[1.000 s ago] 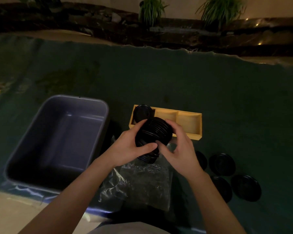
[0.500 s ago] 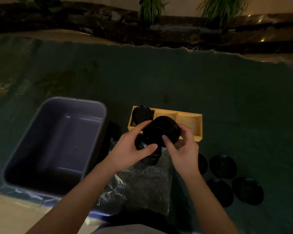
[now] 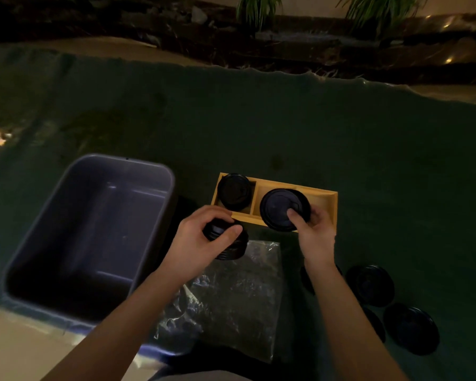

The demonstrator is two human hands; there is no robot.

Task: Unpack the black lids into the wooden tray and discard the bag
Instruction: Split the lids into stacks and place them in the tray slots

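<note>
Setting, head view: a dim room; a bench (image 3: 286,127) under dark green cloth, with plants and a dark ledge beyond its far edge.

Bin: a grey tub (image 3: 88,237) stands on the left of the bench, nothing visible inside it.

Tray: the wooden tray (image 3: 326,200) lies near the middle, its long axis running left to right and angled slightly. Its left compartment already holds black lids (image 3: 234,191); the right end is bare wood.

Right hand: the right hand (image 3: 315,232) pinches one lid (image 3: 282,209) between thumb and fingers. The lid is tilted, its flat face turned up and toward the camera, over the tray's middle compartment and front wall.

Left hand: the left hand (image 3: 201,237) is closed around a short stack of lids (image 3: 227,242), just in front of the tray's left corner. The stack's axis seems to lean away from upright; the dark makes this hard to judge.

Bag: the clear plastic bag (image 3: 231,295) lies flat and crumpled on the bench between the forearms.

Loose lids: several more lids (image 3: 370,285) lie flat on the cloth to the right, near the bench's front edge.

Step in hand: apparently placing a single lid into the middle compartment.

Next move: likely levelling the lid so it drops flat between the dividers, then peeling another from the stack. The bag still waits for the tub.
</note>
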